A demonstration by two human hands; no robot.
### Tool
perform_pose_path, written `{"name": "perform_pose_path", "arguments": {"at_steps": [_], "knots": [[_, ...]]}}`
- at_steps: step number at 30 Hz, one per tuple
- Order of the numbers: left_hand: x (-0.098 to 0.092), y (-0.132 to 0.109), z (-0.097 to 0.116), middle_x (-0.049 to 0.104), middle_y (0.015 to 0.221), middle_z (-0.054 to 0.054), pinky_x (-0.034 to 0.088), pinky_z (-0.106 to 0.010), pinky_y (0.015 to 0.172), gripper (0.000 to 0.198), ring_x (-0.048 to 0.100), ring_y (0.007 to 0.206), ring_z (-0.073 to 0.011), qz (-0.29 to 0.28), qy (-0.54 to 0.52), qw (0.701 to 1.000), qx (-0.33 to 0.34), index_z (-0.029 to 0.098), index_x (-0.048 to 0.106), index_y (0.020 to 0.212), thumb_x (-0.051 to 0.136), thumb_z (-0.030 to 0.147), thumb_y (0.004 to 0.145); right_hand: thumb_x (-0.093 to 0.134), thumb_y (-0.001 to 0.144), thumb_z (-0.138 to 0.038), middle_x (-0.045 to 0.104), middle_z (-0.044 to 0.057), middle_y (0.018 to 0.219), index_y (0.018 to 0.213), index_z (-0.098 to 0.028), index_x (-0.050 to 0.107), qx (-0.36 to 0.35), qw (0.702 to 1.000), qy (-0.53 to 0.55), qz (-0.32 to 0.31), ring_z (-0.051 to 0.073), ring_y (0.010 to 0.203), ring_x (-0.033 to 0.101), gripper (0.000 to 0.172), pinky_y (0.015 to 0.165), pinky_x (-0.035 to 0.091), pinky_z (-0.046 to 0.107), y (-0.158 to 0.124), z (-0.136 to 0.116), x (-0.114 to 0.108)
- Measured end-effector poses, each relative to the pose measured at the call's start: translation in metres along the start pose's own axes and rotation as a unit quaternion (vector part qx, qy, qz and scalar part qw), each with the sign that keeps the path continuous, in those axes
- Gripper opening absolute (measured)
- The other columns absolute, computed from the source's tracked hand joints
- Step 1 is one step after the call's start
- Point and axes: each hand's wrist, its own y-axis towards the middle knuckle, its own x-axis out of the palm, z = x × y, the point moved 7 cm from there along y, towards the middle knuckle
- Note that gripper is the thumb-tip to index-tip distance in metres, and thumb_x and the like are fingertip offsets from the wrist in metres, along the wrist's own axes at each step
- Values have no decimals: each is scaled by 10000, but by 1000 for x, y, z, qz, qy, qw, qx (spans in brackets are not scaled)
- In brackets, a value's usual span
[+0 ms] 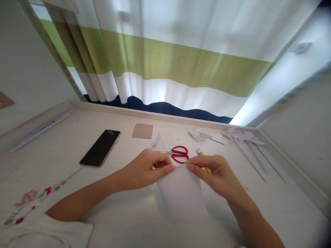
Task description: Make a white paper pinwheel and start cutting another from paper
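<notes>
Left hand: I see the left hand point(151, 169) with thumb and forefinger pinched together on the paper's upper edge, the other fingers curled in behind.
Right hand: I have the right hand point(219, 172) pinching the same edge with thumb and forefinger, near its right corner.
Gap: the two hands are apart, their fingertips near each other, a short stretch of edge showing between them.
Paper: the white paper point(182, 193) hangs from both pinches at the near side of the worktop point(126, 144), sloping down towards my camera; its lower end blurs into the pale background.
Scissors: the red scissors point(179, 154) lie just beyond the fingertips, blades pointing left; I cannot tell whether a finger touches them.
Cutter: the yellow cutter point(201, 154) lies behind the right hand, partly hidden by it.
Scraps: thin scraps point(157, 140) lie beyond the left hand.
Card: a brown card point(142, 131) lies farther back.
Phone: the phone point(100, 148) lies left of the card, screen dark, a charm string point(49, 190) near its lower end.
Far right: a folded piece point(199, 135), then pinwheels point(243, 135) with paper sticks.
Back: a striped curtain point(165, 57) hangs behind.
</notes>
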Motion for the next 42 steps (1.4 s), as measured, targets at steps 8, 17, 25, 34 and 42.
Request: {"name": "perform_pose_path", "arguments": {"at_steps": [8,17,25,34,42], "knots": [[-4,4,-12,583,571,19,350,-159,487,225,486,535,-74,27,-70,997,-28,131,621,657,545,320,753,616,695,-267,690,26,729,738,-224,697,27,998,7,49,175,645,609,101,558,494,275,-4,-3,-18],[-9,4,-17,619,566,20,415,-138,522,130,531,536,-57,85,-191,975,-80,129,642,602,649,239,671,663,649,-262,696,24,733,714,-251,702,45,992,47,104,186,650,625,77,558,514,295,-6,-1,-29],[-5,14,-41,641,605,24,467,-157,584,128,575,582,-61,88,-332,934,-96,133,622,643,659,253,670,677,631,-265,694,24,691,720,-231,702,50,975,94,194,170,610,621,99,546,513,281,-6,7,-34],[-13,13,-39,626,612,29,461,-148,568,146,562,582,-64,146,-260,953,-53,131,620,661,621,268,711,664,636,-208,693,3,671,708,-233,703,53,971,138,187,147,606,623,86,546,510,240,-1,6,-29],[-11,14,-40,615,609,31,461,-163,594,163,558,588,-67,126,-259,956,-55,122,602,640,601,259,728,673,620,-221,688,4,637,695,-226,704,46,964,161,205,133,561,612,81,514,494,226,3,11,-28]]}}
